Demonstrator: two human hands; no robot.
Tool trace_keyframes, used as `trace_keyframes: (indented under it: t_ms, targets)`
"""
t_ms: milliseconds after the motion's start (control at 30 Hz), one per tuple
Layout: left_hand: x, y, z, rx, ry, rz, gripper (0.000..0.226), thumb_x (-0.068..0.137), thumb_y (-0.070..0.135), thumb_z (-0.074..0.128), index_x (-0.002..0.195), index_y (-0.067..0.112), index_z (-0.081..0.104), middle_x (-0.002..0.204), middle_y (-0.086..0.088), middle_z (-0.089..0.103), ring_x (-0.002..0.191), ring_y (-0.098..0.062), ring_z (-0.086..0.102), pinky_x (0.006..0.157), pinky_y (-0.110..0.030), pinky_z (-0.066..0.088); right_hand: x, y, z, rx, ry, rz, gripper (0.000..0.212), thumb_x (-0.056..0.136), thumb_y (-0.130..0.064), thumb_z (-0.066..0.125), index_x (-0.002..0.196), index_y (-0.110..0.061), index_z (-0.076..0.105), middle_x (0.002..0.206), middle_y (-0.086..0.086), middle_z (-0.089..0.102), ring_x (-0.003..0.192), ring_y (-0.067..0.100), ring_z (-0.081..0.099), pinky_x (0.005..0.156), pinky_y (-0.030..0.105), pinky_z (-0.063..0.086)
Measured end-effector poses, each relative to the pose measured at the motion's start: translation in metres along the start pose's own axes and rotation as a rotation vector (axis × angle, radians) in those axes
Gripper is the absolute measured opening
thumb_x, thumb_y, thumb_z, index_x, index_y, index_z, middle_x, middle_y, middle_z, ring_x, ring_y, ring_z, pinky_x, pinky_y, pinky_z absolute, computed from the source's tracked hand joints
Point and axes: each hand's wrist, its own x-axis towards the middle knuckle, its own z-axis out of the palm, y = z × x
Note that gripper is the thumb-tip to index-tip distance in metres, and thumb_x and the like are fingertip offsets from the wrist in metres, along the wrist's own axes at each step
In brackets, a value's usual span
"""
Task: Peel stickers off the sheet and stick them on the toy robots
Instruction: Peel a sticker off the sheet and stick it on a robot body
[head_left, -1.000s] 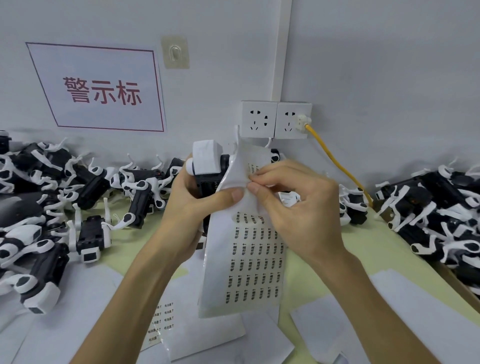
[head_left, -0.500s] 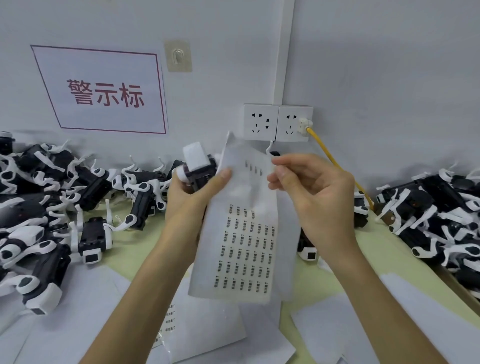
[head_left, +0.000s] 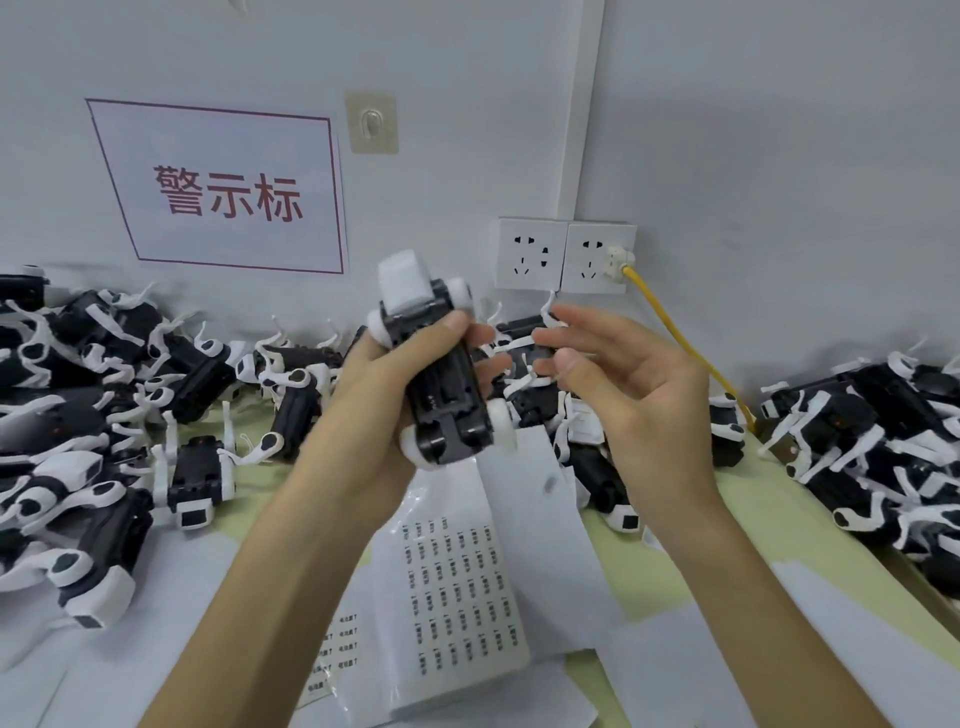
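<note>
left hand (head_left: 384, 400) gripped toy robot (head_left: 447, 384), frame centre | right hand (head_left: 628, 395) beside it, pinch unclear | sticker sheet (head_left: 457, 587) lay lower centre

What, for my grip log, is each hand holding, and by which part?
Left hand grips the toy robot round its black body's middle. Right hand: too blurred to tell whether it pinches a sticker.

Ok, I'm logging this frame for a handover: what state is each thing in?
Toy robot: gripped by left hand, raised above table.
Right hand: beside it, fingers curled, contents unclear.
Sticker sheet: lying on table, unheld.
Left socket: empty.
Right socket: plug in.
</note>
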Motion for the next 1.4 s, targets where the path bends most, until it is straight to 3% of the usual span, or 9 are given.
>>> trace_keyframes:
  t_ms: [100,200,433,633,900,1033,1133,1267,1400]
  targets:
    - [0.001,-0.003,0.002,0.003,-0.028,-0.141,0.039,0.077,0.028,0.073,0.114,0.014,0.07,0.104,-0.002,0.077,0.11,-0.032,0.073,0.07,-0.036,0.063,0.002,0.003,0.002,-0.03,0.024,0.053,0.026,0.091,0.005,0.069,0.11,-0.013,0.075,0.1,0.001,0.079,0.089,0.021,0.077,0.073,0.029,0.061]
    - [0.0,-0.003,0.001,0.013,0.014,-0.159,0.044,0.076,0.027,0.074,0.118,0.016,0.067,0.102,-0.002,0.077,0.107,-0.028,0.075,0.06,-0.033,0.059,0.01,0.005,-0.008,-0.164,-0.081,0.166,0.022,0.093,0.003,0.067,0.101,-0.015,0.077,0.097,0.0,0.08,0.092,0.017,0.077,0.082,0.031,0.061]
    - [0.001,-0.002,-0.005,0.059,0.065,-0.129,0.046,0.086,0.023,0.071,0.13,0.012,0.064,0.102,-0.001,0.078,0.095,-0.024,0.078,0.063,-0.035,0.061,0.017,0.012,-0.035,-0.537,-0.423,0.262,0.016,0.094,-0.01,0.071,0.09,-0.024,0.079,0.083,-0.008,0.078,0.074,0.01,0.074,0.069,0.019,0.055]
    - [0.004,-0.003,-0.009,0.108,0.062,-0.126,0.026,0.094,0.022,0.067,0.119,0.017,0.066,0.099,0.002,0.078,0.091,-0.02,0.078,0.061,-0.033,0.06,0.01,0.022,-0.046,-0.958,-0.917,0.51,0.009,0.09,-0.018,0.074,0.093,-0.024,0.08,0.088,-0.005,0.079,0.083,0.015,0.073,0.084,0.047,0.06]
    - [0.006,0.003,-0.016,0.14,0.061,-0.106,0.019,0.098,0.024,0.064,0.116,0.018,0.062,0.098,0.006,0.075,0.092,-0.018,0.077,0.064,-0.028,0.059,0.012,0.025,-0.05,-0.882,-0.929,0.539,0.009,0.095,-0.019,0.071,0.09,-0.022,0.078,0.082,-0.009,0.078,0.076,0.005,0.073,0.085,0.039,0.058]
    - [0.008,0.005,-0.023,0.141,0.075,-0.094,0.02,0.098,0.025,0.065,0.117,0.018,0.063,0.097,0.007,0.075,0.093,-0.017,0.076,0.066,-0.03,0.058,0.011,0.034,-0.048,-0.894,-0.921,0.547,0.012,0.096,-0.019,0.068,0.09,-0.022,0.077,0.081,-0.008,0.078,0.075,0.006,0.074,0.068,0.024,0.054]
    - [0.009,0.006,-0.026,0.184,0.043,-0.097,0.025,0.095,0.026,0.068,0.118,0.019,0.063,0.098,0.006,0.075,0.092,-0.019,0.076,0.06,-0.03,0.057,0.01,0.045,-0.054,-0.97,-0.916,0.609,0.001,0.091,-0.02,0.075,0.091,-0.019,0.075,0.082,-0.002,0.078,0.071,0.01,0.074,0.066,0.027,0.054]
    - [0.01,0.0,-0.025,0.339,-0.008,-0.091,0.046,0.082,0.024,0.076,0.125,0.01,0.065,0.097,-0.001,0.078,0.082,-0.024,0.077,0.065,-0.034,0.061,0.004,0.061,-0.058,-1.072,-0.989,0.754,0.032,0.078,-0.039,0.087,0.09,-0.016,0.068,0.082,-0.002,0.076,0.069,0.009,0.074,0.061,0.023,0.051]
    - [0.013,-0.005,-0.027,0.36,0.003,-0.076,0.041,0.09,0.02,0.074,0.127,0.006,0.064,0.097,-0.004,0.078,0.082,-0.025,0.076,0.064,-0.032,0.06,-0.001,0.076,-0.056,-1.139,-0.976,0.793,0.052,0.06,-0.054,0.094,0.075,-0.019,0.057,0.063,-0.007,0.066,0.051,0.009,0.061,0.053,0.023,0.049]
